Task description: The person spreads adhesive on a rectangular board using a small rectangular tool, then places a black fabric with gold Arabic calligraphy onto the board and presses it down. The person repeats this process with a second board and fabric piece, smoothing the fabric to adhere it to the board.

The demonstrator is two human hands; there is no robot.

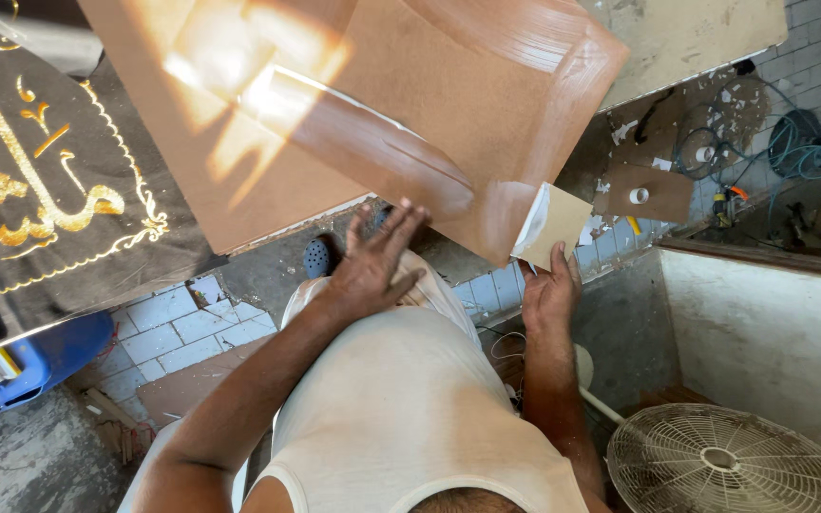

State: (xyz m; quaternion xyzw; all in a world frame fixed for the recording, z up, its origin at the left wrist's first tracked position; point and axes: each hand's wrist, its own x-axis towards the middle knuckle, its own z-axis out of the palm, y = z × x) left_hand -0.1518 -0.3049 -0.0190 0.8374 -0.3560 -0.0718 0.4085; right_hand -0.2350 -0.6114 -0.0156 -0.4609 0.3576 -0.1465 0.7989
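Note:
A large brown fibreboard panel [401,104] with a raised moulded border lies tilted in front of me, sunlit at its upper left. My left hand [372,266] is flat and spread at the panel's near edge, fingers apart, holding nothing. My right hand [551,285] grips a folded sheet of tan sandpaper [553,223] and presses it against the panel's lower right corner, where the surface looks pale and dusty.
A dark cloth with gold embroidery [40,190] hangs at left above a blue container [30,366]. A round fan grille [724,461] sits at lower right beside a pale box wall [762,332]. Cables and board scraps [753,142] litter the tiled floor.

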